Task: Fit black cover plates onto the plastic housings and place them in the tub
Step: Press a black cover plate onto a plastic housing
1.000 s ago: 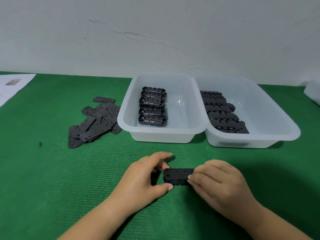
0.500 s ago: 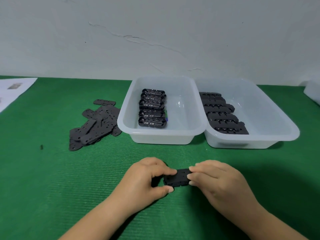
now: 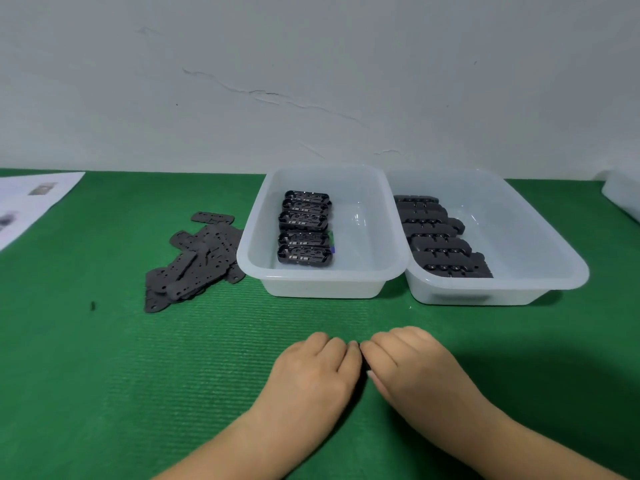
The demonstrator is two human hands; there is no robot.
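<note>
Hands side by side on green mat (image 3: 104,375), near front edge, knuckles up, fingertips touching at centre. Left hand (image 3: 313,370) w/ fingers curled downward; right hand (image 3: 412,365) same, fingers bent under. Sliver of dark between them at approx the meeting point (prob. the housing w/ cover plate, but too hidden to be sure). Can't tell what either hand holds, nor how tight the grip is.

Behind hands, two translucent white tubs touching, rims overlapping. Left tub (image 3: 263,244): row of open black housings (image 3: 304,230) stacked front to back along its left side, insides facing up. Right tub (image 3: 554,258): row of covered housings (image 3: 443,237) along its left wall, dark flat tops showing, overlapped like shingles.

Left of the tubs, loose heap of cover plates (image 3: 194,261) on mat, flat, dark grey, w/ holes, nearest ones just beside left tub's wall. Small dark speck (image 3: 92,305) on mat further left. Printed sheets (image 3: 31,199) at far left edge. Corner of another white container (image 3: 623,195) at far right. Cracked pale wall (image 3: 277,95) behind.
</note>
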